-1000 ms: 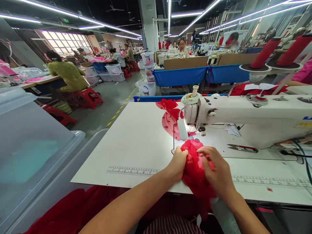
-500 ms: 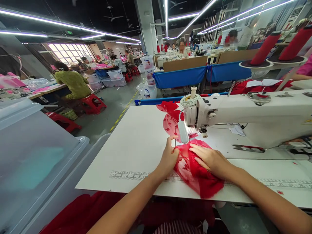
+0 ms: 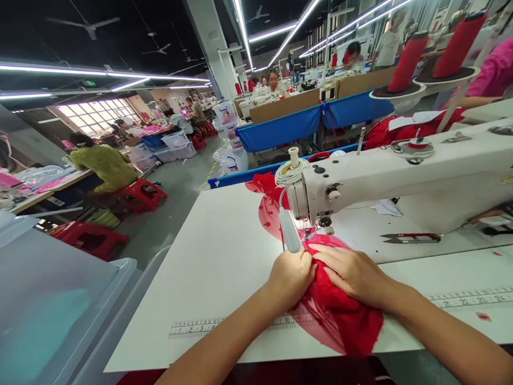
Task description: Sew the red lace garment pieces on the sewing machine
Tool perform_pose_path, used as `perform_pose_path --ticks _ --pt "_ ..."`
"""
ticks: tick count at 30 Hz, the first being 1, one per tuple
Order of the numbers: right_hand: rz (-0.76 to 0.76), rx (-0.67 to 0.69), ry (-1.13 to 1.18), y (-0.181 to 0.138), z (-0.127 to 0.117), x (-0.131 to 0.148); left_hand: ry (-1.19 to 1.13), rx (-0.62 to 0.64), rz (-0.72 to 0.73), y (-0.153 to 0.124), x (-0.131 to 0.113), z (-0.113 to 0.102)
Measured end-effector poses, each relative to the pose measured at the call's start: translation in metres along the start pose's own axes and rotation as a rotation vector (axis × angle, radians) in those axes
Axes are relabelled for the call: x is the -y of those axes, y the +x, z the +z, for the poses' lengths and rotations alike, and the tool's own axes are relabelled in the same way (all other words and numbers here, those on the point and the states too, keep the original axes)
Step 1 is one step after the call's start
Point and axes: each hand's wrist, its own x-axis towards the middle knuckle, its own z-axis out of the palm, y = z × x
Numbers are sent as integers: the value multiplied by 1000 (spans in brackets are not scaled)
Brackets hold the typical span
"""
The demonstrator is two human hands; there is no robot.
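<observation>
A piece of red lace fabric lies on the white table, running up under the needle of a white sewing machine. My left hand is curled closed on the fabric's left edge, just below the machine's lamp. My right hand lies flat on the fabric with its fingers stretched toward the needle. More red fabric shows behind the machine head.
Thread snips lie on the machine bed to the right. Clear plastic bins stand at my left. Red thread cones rise behind the machine. Other people sit at tables on red stools across the aisle.
My hands went from bunching the fabric near the table's edge to spreading it flat and pushing it up to the needle. My left hand has closed on its edge.
</observation>
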Motion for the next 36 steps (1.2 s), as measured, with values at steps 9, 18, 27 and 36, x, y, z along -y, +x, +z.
perform_pose_path --ticks 9,18,27,36 --pt "82 62 -29 3 -2 4 158 -132 28 -10 -1 7" --pt "108 20 -129 4 1 5 252 -46 27 -12 -3 1" --pt "130 19 -182 4 2 7 249 1 29 -13 -3 2" --pt "152 73 -181 8 -1 7 124 0 -19 -11 -2 2"
